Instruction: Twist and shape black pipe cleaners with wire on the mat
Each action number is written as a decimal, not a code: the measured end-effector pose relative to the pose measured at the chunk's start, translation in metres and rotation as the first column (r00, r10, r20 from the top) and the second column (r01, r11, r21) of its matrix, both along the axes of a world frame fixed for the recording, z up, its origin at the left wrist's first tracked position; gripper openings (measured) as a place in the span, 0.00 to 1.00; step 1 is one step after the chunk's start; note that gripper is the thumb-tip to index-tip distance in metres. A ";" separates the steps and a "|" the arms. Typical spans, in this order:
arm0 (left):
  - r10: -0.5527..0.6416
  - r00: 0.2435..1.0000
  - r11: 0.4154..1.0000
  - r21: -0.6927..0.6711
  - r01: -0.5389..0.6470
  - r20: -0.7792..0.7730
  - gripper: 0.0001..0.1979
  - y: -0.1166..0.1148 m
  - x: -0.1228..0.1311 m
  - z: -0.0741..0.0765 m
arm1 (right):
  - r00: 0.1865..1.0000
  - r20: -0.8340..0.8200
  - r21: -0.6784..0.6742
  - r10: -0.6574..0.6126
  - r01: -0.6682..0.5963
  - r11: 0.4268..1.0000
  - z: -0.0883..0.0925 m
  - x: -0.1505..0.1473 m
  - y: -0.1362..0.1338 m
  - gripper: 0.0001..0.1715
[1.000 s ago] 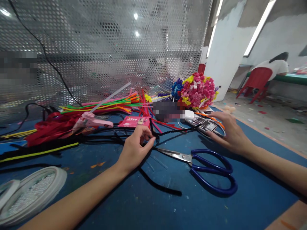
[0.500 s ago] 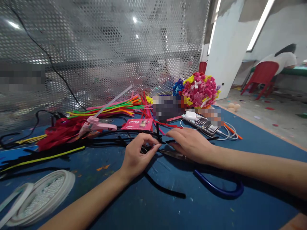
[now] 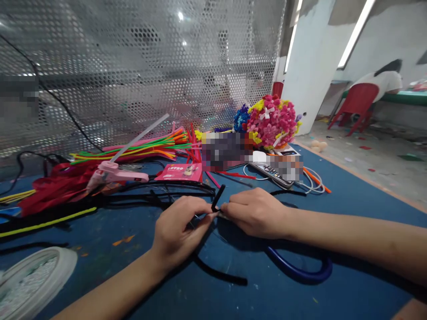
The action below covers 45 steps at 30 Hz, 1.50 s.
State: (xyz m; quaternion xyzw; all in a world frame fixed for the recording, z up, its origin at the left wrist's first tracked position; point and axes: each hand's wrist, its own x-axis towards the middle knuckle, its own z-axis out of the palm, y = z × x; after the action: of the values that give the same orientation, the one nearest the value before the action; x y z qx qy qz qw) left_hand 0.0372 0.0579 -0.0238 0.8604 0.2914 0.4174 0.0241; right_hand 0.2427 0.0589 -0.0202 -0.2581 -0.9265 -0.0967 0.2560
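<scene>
My left hand and my right hand meet at the middle of the blue table, both pinching a black pipe cleaner. A short end of it sticks up between the fingertips; the rest trails down under my left wrist toward the near edge. Blue-handled scissors lie under my right forearm, with only the handle loops showing.
A pink glue gun, bundles of coloured pipe cleaners, a red pile and a pink card lie behind. A flower ball, phone and white cable sit back right. A white roll is near left. A perforated metal screen stands behind.
My right hand left the phone, came left over the scissors and joined the left hand on the black pipe cleaner. Both hands drew slightly nearer, lifting its end.
</scene>
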 end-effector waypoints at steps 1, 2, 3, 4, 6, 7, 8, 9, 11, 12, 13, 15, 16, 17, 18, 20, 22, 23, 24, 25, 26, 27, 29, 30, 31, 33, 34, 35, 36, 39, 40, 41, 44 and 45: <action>0.010 1.000 1.000 -0.025 -0.009 0.021 0.09 -0.001 0.001 -0.001 | 1.000 0.004 0.014 0.006 -0.006 1.000 -0.001 0.000 0.000 0.13; 0.013 0.999 0.999 -0.045 -0.011 0.040 0.09 -0.001 0.001 -0.001 | 1.000 0.006 0.026 0.015 -0.015 1.000 -0.002 0.001 0.001 0.13; 0.001 0.999 0.998 -0.059 0.002 0.048 0.09 -0.001 0.001 -0.001 | 0.999 0.009 0.040 0.033 -0.034 0.999 -0.003 0.002 0.001 0.13; -0.029 0.999 0.997 -0.065 0.032 0.041 0.09 -0.002 0.002 0.000 | 0.998 0.014 0.053 0.057 -0.057 0.997 -0.004 0.002 0.002 0.13; -0.101 0.995 0.994 -0.050 0.100 -0.019 0.08 -0.002 0.002 0.004 | 0.995 0.022 0.076 0.101 -0.103 0.992 -0.005 0.004 0.002 0.14; -0.123 0.991 0.992 -0.031 0.121 -0.057 0.08 -0.002 0.002 0.006 | 0.993 0.023 0.085 0.116 -0.118 0.989 -0.005 0.004 0.003 0.14; -0.130 0.987 0.991 -0.010 0.130 -0.098 0.08 -0.002 0.002 0.008 | 0.992 0.023 0.092 0.123 -0.125 0.988 -0.005 0.005 0.003 0.14; -0.119 0.983 0.992 0.014 0.122 -0.138 0.07 -0.001 0.002 0.009 | 0.992 0.021 0.093 0.121 -0.122 0.988 -0.005 0.005 0.003 0.14; -0.077 0.975 0.994 0.057 0.091 -0.208 0.07 -0.001 0.001 0.011 | 0.994 0.008 0.089 0.108 -0.108 0.990 -0.004 0.006 0.002 0.14; -0.069 0.969 0.993 0.076 0.090 -0.236 0.07 -0.001 0.000 0.011 | 0.994 0.000 0.089 0.107 -0.106 0.990 -0.004 0.006 0.002 0.14; -0.074 0.963 0.990 0.099 0.103 -0.261 0.08 0.000 -0.001 0.011 | 0.994 -0.009 0.091 0.110 -0.109 0.990 -0.003 0.006 0.001 0.14; -0.090 0.954 0.975 0.169 0.142 -0.285 0.11 0.001 -0.003 0.012 | 0.993 -0.034 0.112 0.117 -0.112 0.987 -0.002 0.006 -0.001 0.15; -0.092 0.951 0.962 0.220 0.161 -0.294 0.13 0.001 -0.005 0.013 | 0.992 -0.050 0.129 0.115 -0.108 0.986 -0.001 0.005 -0.001 0.15; -0.076 0.950 0.948 0.275 0.164 -0.304 0.14 0.001 -0.006 0.014 | 0.992 -0.068 0.146 0.107 -0.097 0.985 0.000 0.005 -0.002 0.15; -0.041 0.949 0.934 0.324 0.147 -0.312 0.15 0.001 -0.007 0.015 | 0.991 -0.087 0.161 0.097 -0.082 0.984 0.000 0.005 -0.003 0.15; 0.051 0.949 0.904 0.419 0.088 -0.310 0.16 0.000 -0.009 0.019 | 0.988 -0.130 0.182 0.088 -0.063 0.981 0.002 0.005 -0.004 0.15; 0.100 0.945 0.868 0.491 0.070 -0.310 0.16 -0.003 -0.009 0.023 | 0.980 -0.165 0.192 0.106 -0.074 0.979 0.002 0.006 -0.004 0.15; 0.103 0.947 0.857 0.510 0.070 -0.304 0.16 -0.005 -0.008 0.024 | 0.975 -0.179 0.200 0.132 -0.095 0.975 0.003 0.006 -0.004 0.14; 0.096 0.946 0.861 0.502 0.077 -0.309 0.16 -0.007 -0.008 0.026 | 0.968 -0.188 0.211 0.168 -0.127 0.969 0.003 0.007 -0.004 0.14; 0.092 0.951 0.886 0.460 0.057 -0.295 0.15 -0.010 -0.006 0.027 | 0.959 -0.191 0.222 0.207 -0.164 0.961 0.003 0.007 -0.004 0.14; 0.071 0.958 0.916 0.399 0.048 -0.277 0.15 -0.013 -0.005 0.027 | 0.951 -0.190 0.232 0.244 -0.198 0.952 0.003 0.008 -0.004 0.14; 0.037 0.965 0.945 0.323 0.051 -0.259 0.16 -0.015 -0.003 0.028 | 0.942 -0.192 0.244 0.274 -0.224 0.943 0.003 0.009 -0.003 0.14; -0.077 0.971 0.981 0.157 0.114 -0.227 0.16 -0.018 0.002 0.031 | 0.927 -0.208 0.288 0.314 -0.249 0.925 0.003 0.012 -0.003 0.13; -0.129 0.970 0.987 0.070 0.146 -0.206 0.15 -0.019 0.005 0.033 | 0.921 -0.215 0.321 0.326 -0.249 0.914 0.003 0.013 -0.003 0.11; -0.161 0.972 0.987 -0.017 0.160 -0.170 0.15 -0.020 0.008 0.035 | 0.916 -0.218 0.357 0.336 -0.245 0.901 0.004 0.015 -0.003 0.10; -0.145 0.989 0.967 -0.219 0.132 -0.044 0.13 -0.022 0.013 0.038 | 0.918 -0.211 0.414 0.337 -0.228 0.881 0.007 0.018 -0.004 0.08; -0.114 0.993 0.933 -0.340 0.118 0.033 0.13 -0.023 0.015 0.039 | 0.924 -0.204 0.425 0.323 -0.213 0.880 0.009 0.019 -0.005 0.08; -0.083 0.991 0.879 -0.461 0.124 0.107 0.13 -0.024 0.016 0.040 | 0.932 -0.199 0.425 0.303 -0.196 0.884 0.011 0.019 -0.006 0.09; -0.065 0.983 0.813 -0.563 0.151 0.170 0.14 -0.025 0.017 0.040 | 0.938 -0.201 0.420 0.284 -0.180 0.890 0.013 0.020 -0.007 0.09; -0.093 0.970 0.732 -0.645 0.218 0.223 0.13 -0.024 0.016 0.041 | 0.949 -0.223 0.378 0.223 -0.126 0.917 0.013 0.019 -0.010 0.12; -0.108 0.976 0.771 -0.604 0.203 0.189 0.12 -0.023 0.015 0.042 | 0.951 -0.232 0.358 0.203 -0.110 0.927 0.012 0.018 -0.011 0.11; -0.117 0.983 0.824 -0.539 0.175 0.139 0.13 -0.021 0.013 0.042 | 0.952 -0.242 0.337 0.186 -0.097 0.936 0.011 0.017 -0.011 0.11; -0.139 0.990 0.943 -0.307 0.126 -0.020 0.16 -0.015 0.007 0.046 | 0.947 -0.274 0.262 0.165 -0.092 0.961 0.005 0.015 -0.011 0.10; -0.155 0.985 0.962 -0.240 0.133 -0.079 0.17 -0.014 0.005 0.046 | 0.943 -0.286 0.234 0.170 -0.103 0.967 0.004 0.014 -0.011 0.10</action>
State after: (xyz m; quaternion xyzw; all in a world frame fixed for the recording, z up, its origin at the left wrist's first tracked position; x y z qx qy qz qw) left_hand 0.0418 0.0443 0.0226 0.8898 0.2759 0.3350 0.1411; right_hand 0.2568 0.0479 -0.0158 -0.1754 -0.8758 -0.1379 0.4279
